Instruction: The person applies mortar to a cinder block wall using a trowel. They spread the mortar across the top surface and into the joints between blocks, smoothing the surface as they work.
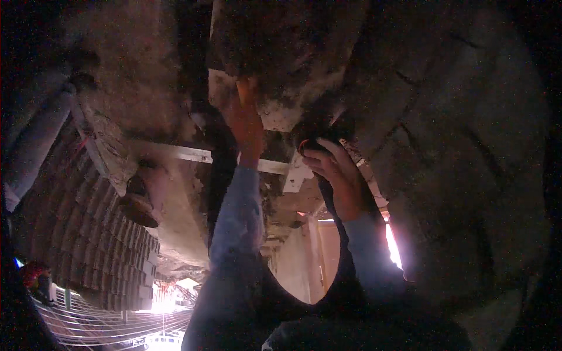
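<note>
My left hand reaches up against a rough grey cement slab, beside its pale edge. Motion blur and shadow hide how its fingers are set. A little lower and to the right, my right hand has its fingers closed on a small dark object with a reddish edge, too dim to make out further. A pale flat strip runs behind my left wrist, and a short pale piece sits just left of my right hand.
Rough grey surface fills the right side. At left are stacked grey bricks, a long grey roll and a brownish round object. Thin bars cross the bright lower left. A pale wall shows between my forearms.
</note>
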Demonstrator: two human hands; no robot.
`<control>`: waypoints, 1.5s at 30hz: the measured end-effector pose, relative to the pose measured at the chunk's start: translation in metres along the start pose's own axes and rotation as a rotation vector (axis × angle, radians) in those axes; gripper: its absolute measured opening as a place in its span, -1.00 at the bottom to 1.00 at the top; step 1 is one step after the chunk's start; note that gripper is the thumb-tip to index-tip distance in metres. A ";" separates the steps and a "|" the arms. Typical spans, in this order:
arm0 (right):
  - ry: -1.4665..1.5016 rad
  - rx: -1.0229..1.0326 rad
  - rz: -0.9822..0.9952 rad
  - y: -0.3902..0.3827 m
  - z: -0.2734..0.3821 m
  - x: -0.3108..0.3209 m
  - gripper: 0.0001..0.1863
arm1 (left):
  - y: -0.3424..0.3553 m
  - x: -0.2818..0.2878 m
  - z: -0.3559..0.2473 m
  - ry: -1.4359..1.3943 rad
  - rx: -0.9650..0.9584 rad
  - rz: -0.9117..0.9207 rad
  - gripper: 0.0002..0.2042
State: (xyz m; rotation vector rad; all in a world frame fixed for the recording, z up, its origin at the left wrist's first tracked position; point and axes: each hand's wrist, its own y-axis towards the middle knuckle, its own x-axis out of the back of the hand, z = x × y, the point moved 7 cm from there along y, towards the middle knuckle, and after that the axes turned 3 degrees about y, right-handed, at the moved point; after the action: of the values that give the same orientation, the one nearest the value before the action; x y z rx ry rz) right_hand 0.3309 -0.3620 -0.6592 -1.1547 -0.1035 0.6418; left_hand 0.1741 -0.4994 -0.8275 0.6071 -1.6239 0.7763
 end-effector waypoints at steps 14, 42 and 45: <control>0.070 0.073 -0.124 0.007 -0.030 0.021 -0.43 | -0.053 -0.017 -0.077 -0.021 0.109 0.223 -0.57; -0.005 -0.010 -0.122 -0.033 -0.049 0.013 -0.39 | -0.001 -0.048 -0.005 -0.436 -0.074 -0.092 -0.57; 0.039 0.022 -0.143 -0.033 -0.062 0.019 -0.40 | -0.028 -0.008 0.004 -0.643 0.245 0.148 -0.57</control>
State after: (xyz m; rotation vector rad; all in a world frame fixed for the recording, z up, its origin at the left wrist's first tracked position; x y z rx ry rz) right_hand 0.3845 -0.4110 -0.6613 -1.1271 -0.1443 0.4926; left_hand 0.1939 -0.5201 -0.8317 0.9909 -2.1937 0.9580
